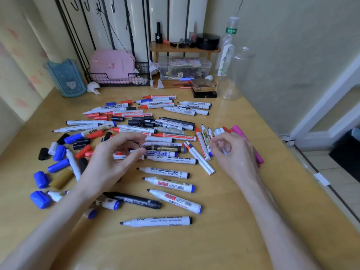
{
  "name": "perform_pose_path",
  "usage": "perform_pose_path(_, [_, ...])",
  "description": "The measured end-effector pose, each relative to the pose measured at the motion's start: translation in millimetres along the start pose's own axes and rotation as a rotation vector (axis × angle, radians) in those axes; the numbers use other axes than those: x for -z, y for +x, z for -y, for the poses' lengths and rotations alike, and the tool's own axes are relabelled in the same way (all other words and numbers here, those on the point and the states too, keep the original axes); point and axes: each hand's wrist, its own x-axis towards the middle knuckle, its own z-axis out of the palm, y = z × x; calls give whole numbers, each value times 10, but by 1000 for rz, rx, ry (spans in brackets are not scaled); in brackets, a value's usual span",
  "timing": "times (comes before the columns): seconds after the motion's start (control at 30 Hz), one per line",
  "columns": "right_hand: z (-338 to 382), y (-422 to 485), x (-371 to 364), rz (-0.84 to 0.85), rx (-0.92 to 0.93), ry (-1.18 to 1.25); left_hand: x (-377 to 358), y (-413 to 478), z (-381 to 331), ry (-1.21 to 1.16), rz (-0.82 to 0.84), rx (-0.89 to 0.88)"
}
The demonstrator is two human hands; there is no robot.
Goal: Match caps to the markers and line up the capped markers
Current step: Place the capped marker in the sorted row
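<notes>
- The left hand (115, 158) is hovering over the middle of the marker pile (148, 131). Its grip is half open, with thumb and forefinger apart and nothing showing between them, and its palm is hiding the markers beneath.
- The right hand (235, 152) is curling its grip round a bundle of slim markers (219, 131) near the right edge of the surface (224, 230). Only their pale ends and a magenta marker (241, 133) are showing past the knuckles.
- The left forearm (64, 207) is covering part of a blue-ended marker (110, 204) and a blurred blue piece (92, 213) toward the near left corner.
- Loose blue caps (41, 199) and a gold cap (61, 178) are lying along the left edge.
- An uncapped marker (163, 172) in the middle is showing the words "WHITEBOARD MARKER". Other barrels are carrying barcodes and print too small to read.
- A clear bottle (229, 47) at the far right corner is wearing a green label whose writing is too blurred to read.
</notes>
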Motion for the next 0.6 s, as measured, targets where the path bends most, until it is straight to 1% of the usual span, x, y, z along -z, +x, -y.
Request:
perform_pose_path(0.07, [87,-64,-23,119,103,38,111,29,53,2,-55,18])
perform_pose_path(0.13, [140,-117,-52,200,148,24,223,53,99,5,-114,43])
perform_pose_path(0.33, [158,-134,-54,247,113,-10,480,86,172,-1,-265,110])
perform_pose_path(0.6, [149,-157,24,325,85,-81,600,73,258,4,-316,158])
